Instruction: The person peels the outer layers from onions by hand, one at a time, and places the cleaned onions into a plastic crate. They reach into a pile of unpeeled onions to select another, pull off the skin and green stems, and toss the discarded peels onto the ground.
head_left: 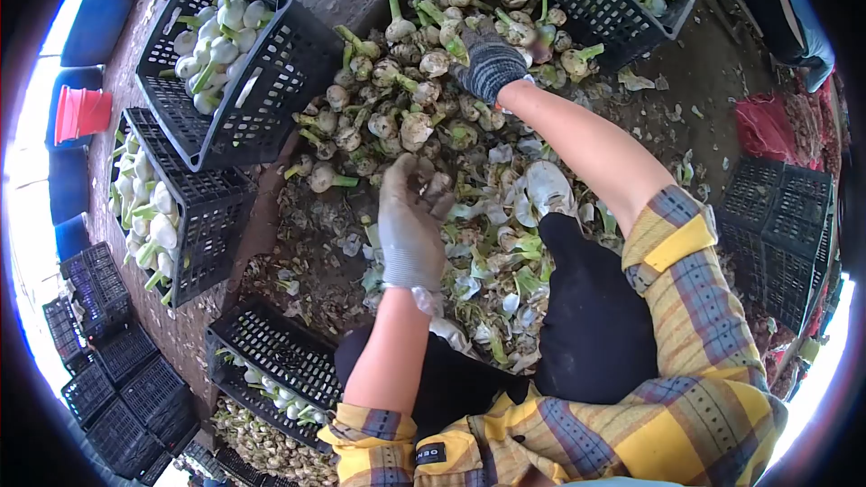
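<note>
My right hand, in a dark grey knitted glove, reaches into a heap of soil-stained garlic bulbs with short green stems. Its fingers close around a bulb in the heap; the fingertips are partly hidden. Below the heap's near edge hovers my left hand, in a pale, dirty glove. Its fingers are loosely curled and apart, and I see nothing between them. Peeled skins and cut leaves cover the ground beside it, around my shoe.
Black crates of clean white bulbs stand on the left: a tilted one and another below it. A further crate borders the heap at the back. A crate sits by my left knee. Stacked crates are at right, near a person's leg.
</note>
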`<state>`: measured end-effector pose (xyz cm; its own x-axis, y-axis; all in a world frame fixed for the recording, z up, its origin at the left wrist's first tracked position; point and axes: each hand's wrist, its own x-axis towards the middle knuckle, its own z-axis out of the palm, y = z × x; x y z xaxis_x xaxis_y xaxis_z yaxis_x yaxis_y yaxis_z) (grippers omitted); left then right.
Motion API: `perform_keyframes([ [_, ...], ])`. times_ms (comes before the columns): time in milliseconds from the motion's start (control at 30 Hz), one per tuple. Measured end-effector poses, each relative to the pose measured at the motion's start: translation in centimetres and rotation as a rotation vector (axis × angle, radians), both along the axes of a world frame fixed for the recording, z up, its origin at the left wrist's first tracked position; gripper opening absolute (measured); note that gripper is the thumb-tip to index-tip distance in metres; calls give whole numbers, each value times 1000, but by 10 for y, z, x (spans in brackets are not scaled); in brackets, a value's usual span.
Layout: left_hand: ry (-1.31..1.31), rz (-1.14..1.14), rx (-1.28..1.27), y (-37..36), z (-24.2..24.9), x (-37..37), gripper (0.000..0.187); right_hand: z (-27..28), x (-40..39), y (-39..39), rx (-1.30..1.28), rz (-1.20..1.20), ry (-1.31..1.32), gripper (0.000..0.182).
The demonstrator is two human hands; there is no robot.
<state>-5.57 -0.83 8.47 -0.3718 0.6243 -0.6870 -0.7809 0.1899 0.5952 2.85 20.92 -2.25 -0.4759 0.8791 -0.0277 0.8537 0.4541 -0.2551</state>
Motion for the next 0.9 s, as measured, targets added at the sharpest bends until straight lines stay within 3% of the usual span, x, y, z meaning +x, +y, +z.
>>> perform_keyframes([
  [100,61,-69,-19,10,-7,8,34,-11,-9,18,-187,-10,-104,58],
  [267,195,-162,-43,25,-20,6,35,-26,14,9,-57,-27,227,48],
  [367,336,-160,-21,34,-40,6,37,-17,43,-15,-178,-45,417,50],
  [400,374,-156,-28,37,-43,9,38,7,47,-30,-352,-163,408,47],
  [500,460,-182,30,41,-60,19,44,39,57,-55,-1210,-362,714,40],
  [533,452,-207,81,37,-69,22,45,42,53,-65,-1269,-425,776,30],
  [600,318,-184,191,37,-73,23,46,34,52,-76,-1059,-130,866,28],
  [700,130,-193,-28,38,-50,20,45,34,59,-82,-1195,-225,900,30],
  [733,249,-220,-128,39,-53,24,54,23,61,-83,-1197,-215,915,31],
  [767,234,-211,-125,39,-59,25,53,13,65,-83,-1199,-205,930,32],
  [800,218,-203,-122,39,-67,23,51,40,60,-87,-1253,-304,976,35],
  [900,154,-220,-37,27,-83,17,55,34,68,-85,-949,54,766,37],
])
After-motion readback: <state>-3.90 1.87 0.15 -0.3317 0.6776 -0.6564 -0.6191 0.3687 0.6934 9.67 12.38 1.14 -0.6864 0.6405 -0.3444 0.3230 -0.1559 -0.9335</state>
